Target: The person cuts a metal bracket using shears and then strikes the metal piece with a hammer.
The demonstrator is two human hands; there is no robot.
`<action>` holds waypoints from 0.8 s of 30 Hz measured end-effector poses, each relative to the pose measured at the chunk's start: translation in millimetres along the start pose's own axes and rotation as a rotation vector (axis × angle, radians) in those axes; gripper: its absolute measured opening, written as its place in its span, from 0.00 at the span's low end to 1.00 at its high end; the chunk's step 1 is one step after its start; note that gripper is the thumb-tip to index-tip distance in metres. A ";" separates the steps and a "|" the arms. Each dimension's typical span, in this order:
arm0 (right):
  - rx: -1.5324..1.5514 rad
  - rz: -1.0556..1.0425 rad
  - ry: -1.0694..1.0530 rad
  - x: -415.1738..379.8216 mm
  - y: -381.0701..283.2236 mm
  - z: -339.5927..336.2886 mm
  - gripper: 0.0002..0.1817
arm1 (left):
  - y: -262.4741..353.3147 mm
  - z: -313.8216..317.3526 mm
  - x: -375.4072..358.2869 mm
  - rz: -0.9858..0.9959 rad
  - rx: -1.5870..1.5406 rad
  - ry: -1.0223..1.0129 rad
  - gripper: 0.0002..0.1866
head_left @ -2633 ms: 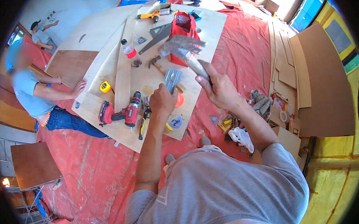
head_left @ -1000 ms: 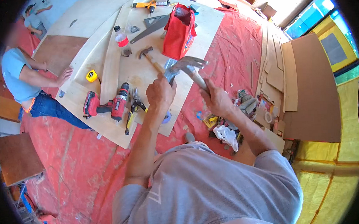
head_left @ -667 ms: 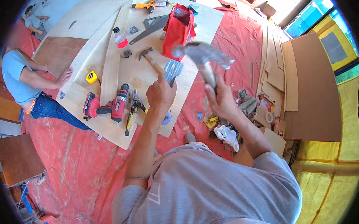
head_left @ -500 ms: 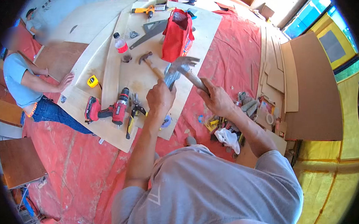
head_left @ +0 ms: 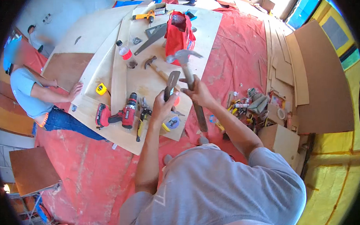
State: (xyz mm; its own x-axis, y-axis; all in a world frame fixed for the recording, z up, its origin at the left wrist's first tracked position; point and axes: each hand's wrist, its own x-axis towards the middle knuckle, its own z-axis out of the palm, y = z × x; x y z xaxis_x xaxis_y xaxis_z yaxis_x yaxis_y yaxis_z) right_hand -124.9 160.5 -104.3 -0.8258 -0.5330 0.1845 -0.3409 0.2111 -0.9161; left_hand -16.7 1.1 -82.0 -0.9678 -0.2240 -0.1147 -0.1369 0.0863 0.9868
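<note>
My left hand (head_left: 163,108) is closed around the lower end of a flat, dark metal blade with a slot (head_left: 172,81), which points upward. Close beside it, my right hand (head_left: 199,94) grips a claw hammer (head_left: 188,72) partway along its wooden handle. The hammer's head is up and its handle end hangs below my hand. Behind my hands a second claw hammer (head_left: 158,69) lies on the wooden table (head_left: 208,35). A red tool bag (head_left: 178,35) stands beyond the raised hammer head. Pliers (head_left: 144,110) and a red cordless drill (head_left: 128,112) lie left of my left hand.
A bottle (head_left: 126,53), a yellow tape measure (head_left: 101,89), a handsaw (head_left: 150,39) and a yellow drill (head_left: 147,16) are also on the table. One person (head_left: 34,88) leans on its left edge. Tools and scraps (head_left: 248,109) cover the floor at right, near leaning boards (head_left: 321,82).
The hammer has swung from slanting to nearly upright, with its handle now hanging below my right hand. The blade in my left hand has turned, now showing its dark, slotted face.
</note>
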 end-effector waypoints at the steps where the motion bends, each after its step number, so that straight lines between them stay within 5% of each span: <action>1: 0.031 0.044 -0.043 2.9 0.6 9.6 0.24 | -2.6 -0.3 0.3 0.005 -0.050 -0.026 0.19; 3: 0.036 0.125 -0.124 7.7 1.1 27.5 0.24 | -9.1 -3.5 -1.8 0.011 -0.178 -0.055 0.19; 6: 0.157 -0.017 -0.095 17.9 21.4 55.4 0.21 | -15.8 -14.7 -14.6 -0.038 -0.500 -0.099 0.25; 11: 0.014 -0.126 -0.146 19.2 11.7 57.5 0.20 | -5.0 -44.6 -52.3 0.057 -1.338 -0.513 0.38; 14: 0.138 -0.023 -0.203 18.9 12.3 60.3 0.47 | 1.8 -50.6 -67.4 0.114 -1.438 -0.591 0.41; 16: 0.123 -0.061 -0.218 17.3 11.0 60.3 0.51 | 7.8 -49.9 -71.5 0.139 -1.415 -0.590 0.41; 20: 0.046 -0.119 -0.187 15.9 21.6 60.6 0.46 | 15.4 -49.3 -76.3 0.147 -1.379 -0.582 0.43; 24: -0.092 -0.049 -0.149 20.8 44.5 67.8 0.18 | 18.7 -48.7 -78.5 0.146 -1.329 -0.585 0.43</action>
State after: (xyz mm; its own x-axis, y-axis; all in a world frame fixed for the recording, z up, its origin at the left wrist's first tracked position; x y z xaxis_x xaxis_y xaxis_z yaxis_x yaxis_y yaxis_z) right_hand -126.8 103.3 -165.3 -0.7337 -0.6587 0.1670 -0.4244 0.2523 -0.8696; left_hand 67.0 -27.0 -48.9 -0.9460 0.1546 0.2849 -0.0539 -0.9417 0.3321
